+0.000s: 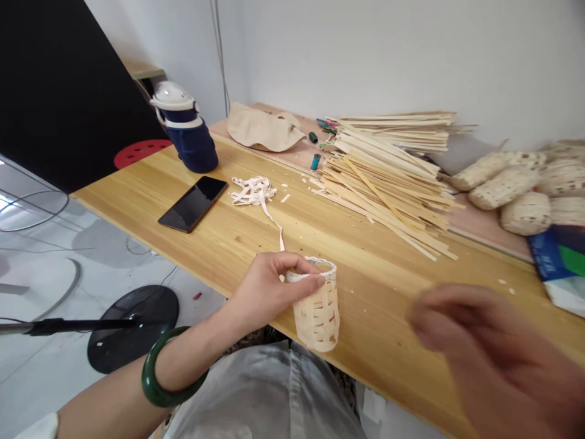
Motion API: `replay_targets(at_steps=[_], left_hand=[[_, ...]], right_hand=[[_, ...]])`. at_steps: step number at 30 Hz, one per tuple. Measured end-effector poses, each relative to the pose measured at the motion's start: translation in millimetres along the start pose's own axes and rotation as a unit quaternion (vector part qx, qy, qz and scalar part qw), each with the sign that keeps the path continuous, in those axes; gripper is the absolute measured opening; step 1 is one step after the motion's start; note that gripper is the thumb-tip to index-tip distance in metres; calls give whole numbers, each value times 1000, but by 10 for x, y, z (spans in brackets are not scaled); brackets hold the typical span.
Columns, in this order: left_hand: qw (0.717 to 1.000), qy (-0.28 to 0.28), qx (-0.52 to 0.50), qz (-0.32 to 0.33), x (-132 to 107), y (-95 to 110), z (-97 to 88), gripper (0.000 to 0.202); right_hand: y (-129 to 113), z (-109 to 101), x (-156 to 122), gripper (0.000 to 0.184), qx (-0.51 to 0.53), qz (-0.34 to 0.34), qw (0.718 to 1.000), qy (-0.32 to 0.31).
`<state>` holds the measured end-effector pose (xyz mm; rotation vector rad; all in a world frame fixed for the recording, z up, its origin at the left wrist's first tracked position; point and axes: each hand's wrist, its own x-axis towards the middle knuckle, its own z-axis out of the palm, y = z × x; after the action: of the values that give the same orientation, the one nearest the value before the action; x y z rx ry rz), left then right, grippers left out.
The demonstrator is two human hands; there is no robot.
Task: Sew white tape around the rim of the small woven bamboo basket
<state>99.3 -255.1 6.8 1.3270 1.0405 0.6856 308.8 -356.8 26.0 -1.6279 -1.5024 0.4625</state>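
Observation:
A small woven basket (317,317) of pale strips is held at the table's near edge by my left hand (274,283), whose thumb and fingers pinch its rim. White ribbon runs along that rim, and a length of it trails back to a loose white ribbon pile (252,190) on the table. To the right, my right hand (484,347) is raised over the table, apart from the basket. Its fingers curl in toward the thumb and are blurred by motion; whether anything thin is between them I cannot make out.
A phone (192,204) and a blue bottle (189,137) stand left on the wooden table (365,305). Behind lie a cloth (260,127), a teal thread spool (315,161) and bundled flat strips (388,183). Several woven baskets (507,183) and a blue packet (557,268) are at right.

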Motion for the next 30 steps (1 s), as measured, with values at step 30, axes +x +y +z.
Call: replay_targets(at_steps=[30], left_hand=[[996,-56,-58,-26,-88,40,-68,13]], right_hand=[[-207,380,251,9,3,54,975,-213]])
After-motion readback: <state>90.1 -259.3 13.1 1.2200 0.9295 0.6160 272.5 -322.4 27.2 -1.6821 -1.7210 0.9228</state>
